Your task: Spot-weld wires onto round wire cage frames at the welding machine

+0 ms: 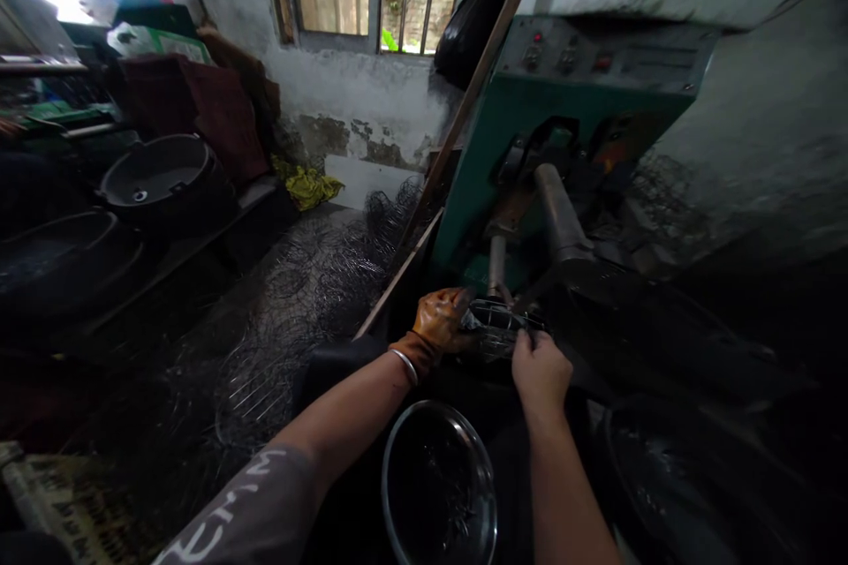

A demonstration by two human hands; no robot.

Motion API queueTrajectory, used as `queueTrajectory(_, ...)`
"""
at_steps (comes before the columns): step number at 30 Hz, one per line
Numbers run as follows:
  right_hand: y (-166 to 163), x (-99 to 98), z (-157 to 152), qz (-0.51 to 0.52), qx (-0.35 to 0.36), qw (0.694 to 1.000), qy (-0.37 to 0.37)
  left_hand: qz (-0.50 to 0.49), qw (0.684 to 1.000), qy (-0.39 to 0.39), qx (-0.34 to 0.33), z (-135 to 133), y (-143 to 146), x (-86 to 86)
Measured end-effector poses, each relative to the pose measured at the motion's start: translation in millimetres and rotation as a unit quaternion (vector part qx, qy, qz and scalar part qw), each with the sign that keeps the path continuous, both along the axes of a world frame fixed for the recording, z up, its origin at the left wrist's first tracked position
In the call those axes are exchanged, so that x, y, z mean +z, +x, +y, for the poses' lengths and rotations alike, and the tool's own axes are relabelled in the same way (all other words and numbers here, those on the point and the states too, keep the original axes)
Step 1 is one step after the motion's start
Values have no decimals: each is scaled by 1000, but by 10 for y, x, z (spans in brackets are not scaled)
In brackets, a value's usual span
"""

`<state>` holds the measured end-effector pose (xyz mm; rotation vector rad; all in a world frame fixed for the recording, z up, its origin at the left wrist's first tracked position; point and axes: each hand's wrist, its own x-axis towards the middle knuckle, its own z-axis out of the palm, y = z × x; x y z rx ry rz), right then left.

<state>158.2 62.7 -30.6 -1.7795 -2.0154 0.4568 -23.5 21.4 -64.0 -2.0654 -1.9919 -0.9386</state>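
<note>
My left hand (441, 320) wears an orange-brown glove and grips the left edge of a round wire-mesh piece (495, 328). My bare right hand (540, 368) is closed on the right edge of the same mesh piece. Both hands hold it in front of the green machine (530, 119), just below its grey metal rollers (560, 216). A bracelet sits on my left wrist.
A round metal bowl (438, 483) lies below my hands. A heap of wire mesh discs (311, 300) covers the floor at left. Dark basins (159, 172) stand on a shelf at far left. A wooden pole (480, 71) leans against the machine. A barred window is at the back.
</note>
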Motion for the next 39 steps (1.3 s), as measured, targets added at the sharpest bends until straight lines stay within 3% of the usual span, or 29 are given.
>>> queueTrajectory(17, 4, -36, 55, 7, -2, 1000, 5, 5, 1000, -12, 6, 50, 2, -79)
queueTrajectory(21, 31, -11, 83, -2, 2, 1000, -12, -8, 993, -94, 73, -16, -3, -78)
queueTrajectory(23, 76, -43, 124, 2, -6, 1000, 2, 2, 991, -115, 69, -31, -4, -47)
queueTrajectory(28, 214, -187, 234, 77, -24, 997, 9, 19, 998, -64, 12, -6, 10, 33)
queueTrajectory(39, 234, -265, 301, 98, -34, 995, 1, 6, 999, -44, 12, 16, 32, -10)
